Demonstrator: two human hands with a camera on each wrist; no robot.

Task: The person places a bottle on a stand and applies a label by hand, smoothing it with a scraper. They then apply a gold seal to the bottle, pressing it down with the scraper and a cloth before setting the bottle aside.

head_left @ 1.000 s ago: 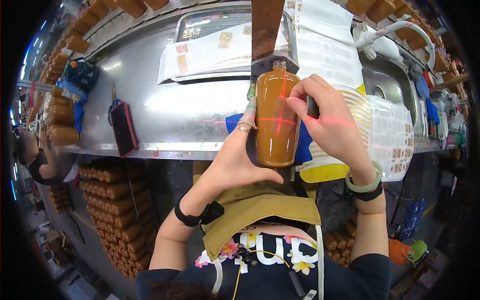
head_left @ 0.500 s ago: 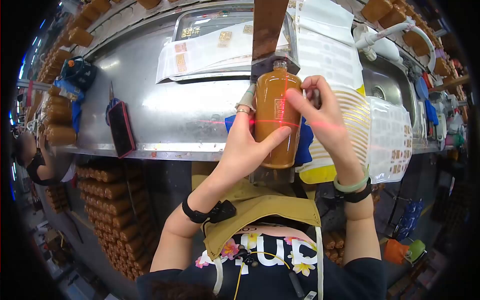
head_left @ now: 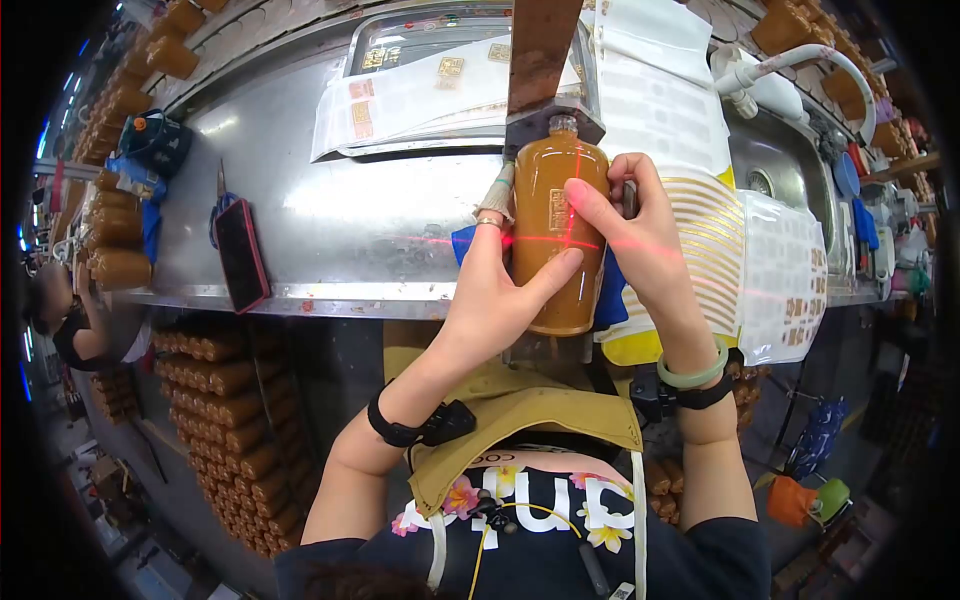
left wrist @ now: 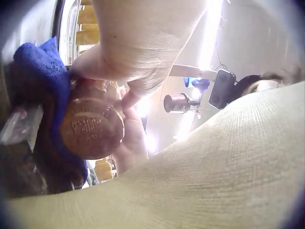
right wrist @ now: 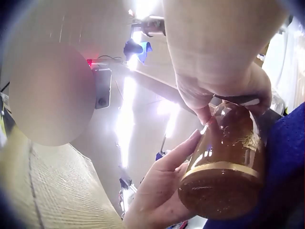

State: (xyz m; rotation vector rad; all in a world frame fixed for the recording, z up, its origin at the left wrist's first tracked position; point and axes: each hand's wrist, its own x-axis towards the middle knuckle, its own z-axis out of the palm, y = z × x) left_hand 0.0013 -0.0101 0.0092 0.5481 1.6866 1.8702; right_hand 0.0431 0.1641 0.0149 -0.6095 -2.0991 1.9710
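An amber-brown bottle [head_left: 540, 180] lies with its clear neck against a metal stop. A small gold square decal [head_left: 557, 210] sits on its face, crossed by red light lines. My left hand [head_left: 495, 300] grips the bottle from the left, thumb over its front; one finger wears a pale cover. From the right, my right hand [head_left: 645, 225] rests its thumb beside the decal, other fingers curled round a dark flat tool [head_left: 630, 200]. In the left wrist view the bottle's round base [left wrist: 93, 131] faces me, a blue cloth [left wrist: 45, 71] beside it. A gold band [right wrist: 224, 166] rings its lower edge in the right wrist view.
Decal sheets [head_left: 410, 110] lie on a metal tray at the back. A gold-striped sheet [head_left: 690, 250] is right of the bottle, before a sink [head_left: 775, 160]. Scissors and a phone [head_left: 240, 255] lie left. Stacked bottles [head_left: 215, 420] stand below; another person [head_left: 75, 320] is far left.
My left thumb has come up from below onto the bottle's front. My right fingers have drawn back from the bottle's face to its side, and the gold decal now shows.
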